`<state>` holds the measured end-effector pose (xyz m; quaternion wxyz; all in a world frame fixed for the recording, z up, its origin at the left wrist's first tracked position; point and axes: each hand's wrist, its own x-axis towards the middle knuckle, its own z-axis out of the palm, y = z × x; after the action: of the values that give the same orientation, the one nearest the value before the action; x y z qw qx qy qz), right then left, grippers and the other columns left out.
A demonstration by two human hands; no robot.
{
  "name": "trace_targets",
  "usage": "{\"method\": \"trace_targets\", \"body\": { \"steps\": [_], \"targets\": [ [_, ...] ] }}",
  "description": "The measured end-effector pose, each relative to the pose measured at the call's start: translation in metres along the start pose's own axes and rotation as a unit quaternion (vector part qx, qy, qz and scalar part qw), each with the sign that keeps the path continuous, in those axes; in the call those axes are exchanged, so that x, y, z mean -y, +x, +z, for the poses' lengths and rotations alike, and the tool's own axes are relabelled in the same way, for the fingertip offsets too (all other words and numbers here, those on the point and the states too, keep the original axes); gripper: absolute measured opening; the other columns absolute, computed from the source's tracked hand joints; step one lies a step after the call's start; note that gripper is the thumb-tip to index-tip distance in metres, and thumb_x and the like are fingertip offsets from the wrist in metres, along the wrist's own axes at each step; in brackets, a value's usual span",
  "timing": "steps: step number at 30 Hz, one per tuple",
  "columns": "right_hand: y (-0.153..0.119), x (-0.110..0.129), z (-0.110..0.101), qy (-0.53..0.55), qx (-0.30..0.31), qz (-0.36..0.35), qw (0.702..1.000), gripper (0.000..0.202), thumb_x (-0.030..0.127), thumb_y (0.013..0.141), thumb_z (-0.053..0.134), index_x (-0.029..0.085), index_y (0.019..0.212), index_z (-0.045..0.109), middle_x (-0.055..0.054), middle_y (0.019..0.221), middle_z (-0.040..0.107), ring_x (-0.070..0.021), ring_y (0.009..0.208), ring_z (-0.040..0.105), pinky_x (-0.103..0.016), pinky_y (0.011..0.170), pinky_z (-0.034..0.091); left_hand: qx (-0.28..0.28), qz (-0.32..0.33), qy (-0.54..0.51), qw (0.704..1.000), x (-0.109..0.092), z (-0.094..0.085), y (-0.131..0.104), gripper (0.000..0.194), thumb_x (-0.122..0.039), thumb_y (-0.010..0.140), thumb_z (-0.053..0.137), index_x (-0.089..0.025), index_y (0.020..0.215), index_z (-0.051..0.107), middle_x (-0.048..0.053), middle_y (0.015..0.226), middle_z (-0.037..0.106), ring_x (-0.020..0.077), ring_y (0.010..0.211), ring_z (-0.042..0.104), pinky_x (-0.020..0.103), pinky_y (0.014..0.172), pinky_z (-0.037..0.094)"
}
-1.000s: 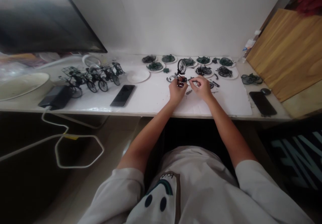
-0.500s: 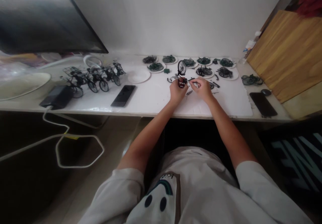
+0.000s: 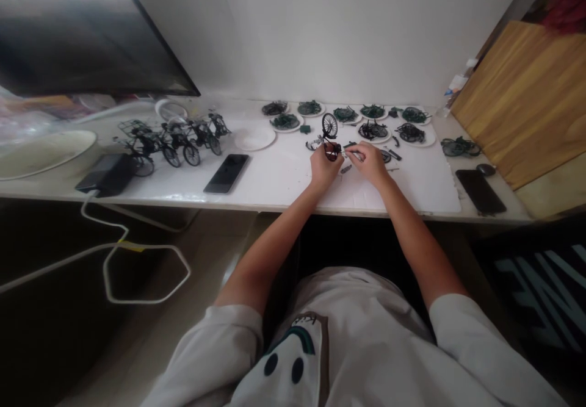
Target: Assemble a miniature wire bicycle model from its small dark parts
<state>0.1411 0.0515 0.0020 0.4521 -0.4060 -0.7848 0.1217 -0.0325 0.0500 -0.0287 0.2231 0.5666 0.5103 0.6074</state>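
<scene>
My left hand (image 3: 326,166) is closed round a partly built model bicycle (image 3: 329,126), whose spoked wheel points up above my fingers. Close on its right, my right hand (image 3: 370,160) pinches a thin, slim tool or part against the frame; it is too small to name for sure. Loose dark bicycle parts (image 3: 391,155) lie beside and beyond my right hand on the white sheet (image 3: 425,181). The lower part of the model is hidden by my left fingers.
Several white plates (image 3: 430,141) with dark green and black bicycle parts line the back. A bare white plate (image 3: 254,138), a phone (image 3: 226,174), a black power adapter (image 3: 106,174) and several assembled model bicycles (image 3: 171,141) are on the left. Another phone (image 3: 480,191) lies at right.
The whole view has shifted very slightly. Both hands keep their places, and the model's wheel is tilted marginally differently.
</scene>
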Motion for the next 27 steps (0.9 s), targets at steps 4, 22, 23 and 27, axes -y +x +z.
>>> {"method": "trace_targets", "body": {
  "steps": [4, 22, 23, 27],
  "targets": [
    [0.0, 0.001, 0.0, 0.006, 0.005, 0.01, 1.0, 0.043, 0.062, 0.103, 0.068, 0.023, 0.101, 0.085, -0.004, 0.081, 0.065, -0.0198, 0.069, 0.051, -0.037, 0.073, 0.046, 0.003, -0.001, -0.002, 1.0, 0.001, 0.001, 0.0, 0.026, -0.015, 0.082, 0.079, -0.019, 0.106, 0.072, 0.008, 0.096, 0.081, 0.0176, 0.074, 0.074, 0.03, 0.075, 0.059],
    [-0.005, -0.007, 0.003, -0.101, 0.014, 0.025, 0.995, 0.054, 0.063, 0.111, 0.045, 0.024, 0.08, 0.065, -0.008, 0.077, 0.071, -0.0239, 0.074, 0.061, -0.036, 0.071, 0.039, 0.026, 0.025, 0.015, 0.999, 0.0, 0.001, -0.004, 0.029, -0.012, 0.08, 0.078, -0.02, 0.107, 0.07, 0.009, 0.1, 0.079, 0.0186, 0.077, 0.073, 0.035, 0.081, 0.062],
    [-0.005, -0.008, 0.003, -0.094, 0.009, 0.035, 0.995, 0.049, 0.063, 0.11, 0.048, 0.025, 0.087, 0.066, -0.007, 0.079, 0.072, -0.0241, 0.074, 0.062, -0.035, 0.07, 0.039, 0.025, 0.024, 0.014, 0.999, 0.001, 0.001, -0.004, 0.029, -0.012, 0.08, 0.078, -0.02, 0.107, 0.07, 0.009, 0.101, 0.079, 0.0189, 0.077, 0.073, 0.036, 0.082, 0.062],
    [-0.007, -0.012, 0.007, -0.042, 0.005, 0.053, 0.998, 0.035, 0.061, 0.101, 0.062, 0.026, 0.103, 0.062, -0.006, 0.089, 0.075, -0.0245, 0.077, 0.066, -0.035, 0.071, 0.043, 0.021, 0.011, 0.011, 1.0, 0.002, 0.001, -0.002, 0.03, -0.01, 0.08, 0.078, -0.019, 0.108, 0.071, 0.012, 0.105, 0.08, 0.0191, 0.079, 0.073, 0.036, 0.083, 0.063]
  ]
}}
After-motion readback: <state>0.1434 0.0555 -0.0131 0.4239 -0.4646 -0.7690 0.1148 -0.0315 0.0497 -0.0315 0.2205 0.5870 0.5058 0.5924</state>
